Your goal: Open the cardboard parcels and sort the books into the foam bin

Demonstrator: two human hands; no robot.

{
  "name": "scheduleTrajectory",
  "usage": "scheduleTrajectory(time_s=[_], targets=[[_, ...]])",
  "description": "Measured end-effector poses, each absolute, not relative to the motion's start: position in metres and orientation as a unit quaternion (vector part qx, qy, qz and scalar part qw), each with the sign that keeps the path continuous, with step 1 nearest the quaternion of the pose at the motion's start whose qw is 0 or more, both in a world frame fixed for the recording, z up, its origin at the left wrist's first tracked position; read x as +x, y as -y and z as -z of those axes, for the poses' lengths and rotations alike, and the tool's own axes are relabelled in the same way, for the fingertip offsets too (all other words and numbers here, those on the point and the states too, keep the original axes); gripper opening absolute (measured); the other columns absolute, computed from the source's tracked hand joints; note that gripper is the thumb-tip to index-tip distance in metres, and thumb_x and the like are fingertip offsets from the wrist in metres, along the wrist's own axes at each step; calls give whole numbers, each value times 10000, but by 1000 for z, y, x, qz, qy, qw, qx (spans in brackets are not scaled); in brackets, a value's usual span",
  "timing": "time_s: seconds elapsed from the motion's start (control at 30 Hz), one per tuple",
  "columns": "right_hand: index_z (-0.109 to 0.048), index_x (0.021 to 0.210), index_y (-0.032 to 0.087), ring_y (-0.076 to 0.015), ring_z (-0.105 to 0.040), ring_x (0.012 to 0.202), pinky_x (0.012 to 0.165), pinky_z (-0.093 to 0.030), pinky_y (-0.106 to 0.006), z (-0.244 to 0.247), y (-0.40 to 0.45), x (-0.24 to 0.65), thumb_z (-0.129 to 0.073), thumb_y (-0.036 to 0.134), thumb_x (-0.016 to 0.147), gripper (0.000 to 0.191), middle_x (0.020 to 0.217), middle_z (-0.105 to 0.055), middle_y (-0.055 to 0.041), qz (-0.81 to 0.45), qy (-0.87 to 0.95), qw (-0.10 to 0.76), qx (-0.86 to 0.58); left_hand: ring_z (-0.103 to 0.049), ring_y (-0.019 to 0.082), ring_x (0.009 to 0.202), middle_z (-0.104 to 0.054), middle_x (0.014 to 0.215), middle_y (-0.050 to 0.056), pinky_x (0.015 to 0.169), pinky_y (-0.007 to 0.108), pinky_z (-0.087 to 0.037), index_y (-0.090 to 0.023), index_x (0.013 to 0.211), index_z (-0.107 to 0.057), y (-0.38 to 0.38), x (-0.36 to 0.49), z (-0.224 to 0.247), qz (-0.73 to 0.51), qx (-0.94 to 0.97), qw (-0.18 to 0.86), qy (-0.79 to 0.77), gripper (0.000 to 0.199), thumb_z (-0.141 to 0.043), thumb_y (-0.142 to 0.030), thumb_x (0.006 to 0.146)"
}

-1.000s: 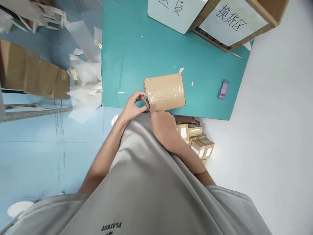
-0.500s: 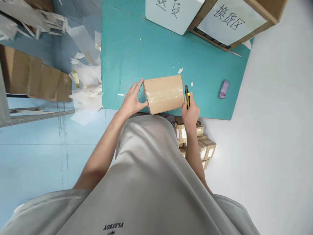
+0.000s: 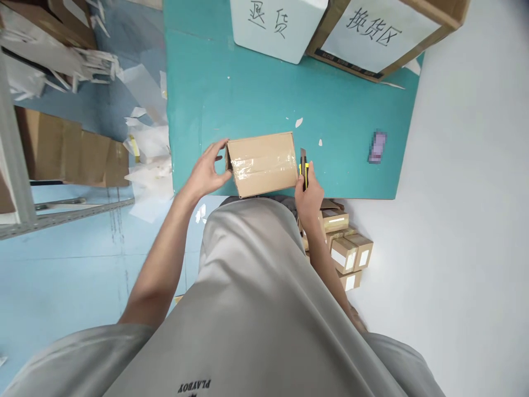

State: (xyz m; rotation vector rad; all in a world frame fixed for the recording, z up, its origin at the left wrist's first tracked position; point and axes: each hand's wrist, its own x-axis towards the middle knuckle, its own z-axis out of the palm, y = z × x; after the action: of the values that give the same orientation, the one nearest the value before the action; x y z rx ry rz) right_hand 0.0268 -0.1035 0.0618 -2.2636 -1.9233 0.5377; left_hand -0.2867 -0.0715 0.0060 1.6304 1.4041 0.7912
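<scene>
A brown cardboard box (image 3: 264,164) with clear tape across its upper face lies at the near edge of the green table (image 3: 256,82). At the box's left end, my left hand (image 3: 208,170) grips the edge between thumb and fingers; a dark gap shows at that end. My right hand (image 3: 309,194) is closed around a black and yellow utility knife (image 3: 305,171), its blade out and pointing away from me. The knife is just right of the box's right end.
A white bin (image 3: 275,33) and a labelled carton (image 3: 372,38) stand at the table's back. A blurred purple item (image 3: 377,146) lies to the right. Small boxes (image 3: 345,253) are stacked below the table; cartons (image 3: 70,146) and paper scraps (image 3: 149,143) lie left.
The view has shifted slightly. My left fingers have moved at the box's left end, where a dark gap now shows. My right hand still holds the knife.
</scene>
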Motion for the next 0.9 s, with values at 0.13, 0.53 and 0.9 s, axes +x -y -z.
scheduleTrajectory(time_s=[0.13, 0.53, 0.9], targets=[[-344, 1700, 107, -241, -689, 1327, 1057, -550, -336, -58, 109, 24, -278, 365, 1125, 633, 1581, -602, -194, -258, 625, 82, -732, -395, 411, 1588, -460, 1693, 103, 1291, 634, -375, -315, 1640, -451, 61, -281, -28, -315, 660, 379, -567, 873, -781, -410, 837], [-394, 1682, 145, -290, -669, 1350, 1072, -548, -409, -105, 112, 22, -363, 323, 1101, 608, 1517, -661, -182, -248, 633, 6, -733, -325, 375, 1637, -607, 1561, 67, 1351, 702, -154, -298, 1346, -699, 44, -160, -40, -283, 767, 367, -444, 359, -577, -444, 1042], [-236, 1741, 121, -286, -733, 1203, 1014, -551, -368, -132, 99, -2, -286, 244, 1133, 622, 1430, -702, -207, -242, 639, -102, -723, -328, 368, 1639, -584, 1597, 69, 1353, 700, -157, -305, 1381, -673, 48, -163, -33, -293, 776, 342, -441, 364, -562, -421, 1054]])
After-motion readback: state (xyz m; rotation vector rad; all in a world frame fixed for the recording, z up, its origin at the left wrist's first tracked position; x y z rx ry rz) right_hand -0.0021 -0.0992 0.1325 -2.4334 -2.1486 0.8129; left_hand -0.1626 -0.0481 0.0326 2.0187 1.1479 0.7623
